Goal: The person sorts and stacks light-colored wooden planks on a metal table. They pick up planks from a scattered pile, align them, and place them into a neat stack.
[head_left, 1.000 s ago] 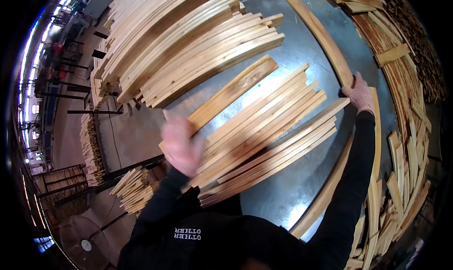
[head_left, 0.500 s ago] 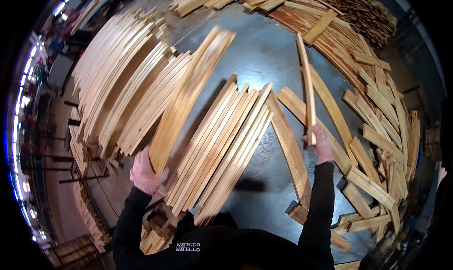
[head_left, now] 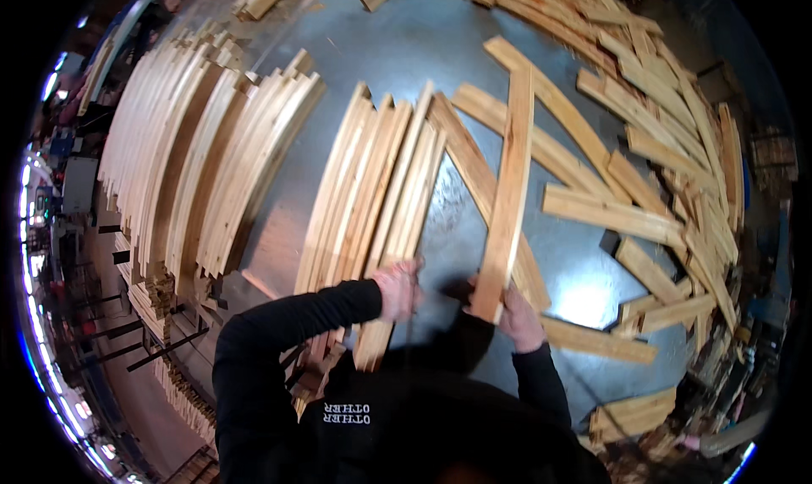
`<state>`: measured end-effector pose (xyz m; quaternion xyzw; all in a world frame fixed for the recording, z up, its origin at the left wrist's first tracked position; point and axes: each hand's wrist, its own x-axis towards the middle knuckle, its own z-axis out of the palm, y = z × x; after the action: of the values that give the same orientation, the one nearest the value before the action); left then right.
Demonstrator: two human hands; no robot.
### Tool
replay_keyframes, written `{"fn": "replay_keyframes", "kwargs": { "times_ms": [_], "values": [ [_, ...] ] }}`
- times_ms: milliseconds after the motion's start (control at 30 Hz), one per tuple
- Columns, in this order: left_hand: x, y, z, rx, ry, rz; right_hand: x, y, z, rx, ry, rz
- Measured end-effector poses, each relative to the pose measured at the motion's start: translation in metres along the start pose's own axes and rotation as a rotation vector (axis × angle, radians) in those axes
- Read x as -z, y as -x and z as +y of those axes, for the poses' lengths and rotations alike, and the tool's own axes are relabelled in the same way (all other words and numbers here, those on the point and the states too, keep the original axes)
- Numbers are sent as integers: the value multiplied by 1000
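Note:
A flat wooden board (head_left: 510,180) extends away from me with its near end in my right hand (head_left: 520,319), which is closed around it. Its broad face is up, and it crosses over other loose boards. My left hand (head_left: 397,289) is above the near part of the middle row of boards (head_left: 364,180), its fingers smeared by motion. No board shows in it, and whether it touches the row is unclear. Just right of that row, a slanting board (head_left: 474,167) lies partly under the held one.
A larger row of boards (head_left: 178,163) stands packed at the left of the grey metal table (head_left: 381,49). Loose boards (head_left: 613,213) lie crossed at the right, before a long heap (head_left: 677,129). A short wide piece (head_left: 634,412) lies near right.
My left hand has let go of its board, now at the left row's right edge, and moved right. My right hand has drawn its board nearer and turned its broad face up.

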<state>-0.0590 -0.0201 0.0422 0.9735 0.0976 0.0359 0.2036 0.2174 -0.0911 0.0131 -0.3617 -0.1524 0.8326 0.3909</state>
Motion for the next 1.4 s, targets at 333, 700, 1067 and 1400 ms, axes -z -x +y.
{"fn": "replay_keyframes", "kwargs": {
  "times_ms": [333,700,1067,1400],
  "values": [
    [20,-13,31,764,235,-55,-67,12,85,-230,1868,133],
    [-65,-5,64,1306,164,176,36,-40,-22,352,2062,836],
    [-48,21,62,958,-374,496,1,12,-52,61,1276,300],
    [-35,62,54,991,-94,533,-121,-64,121,316,1207,524]
  ]
}}
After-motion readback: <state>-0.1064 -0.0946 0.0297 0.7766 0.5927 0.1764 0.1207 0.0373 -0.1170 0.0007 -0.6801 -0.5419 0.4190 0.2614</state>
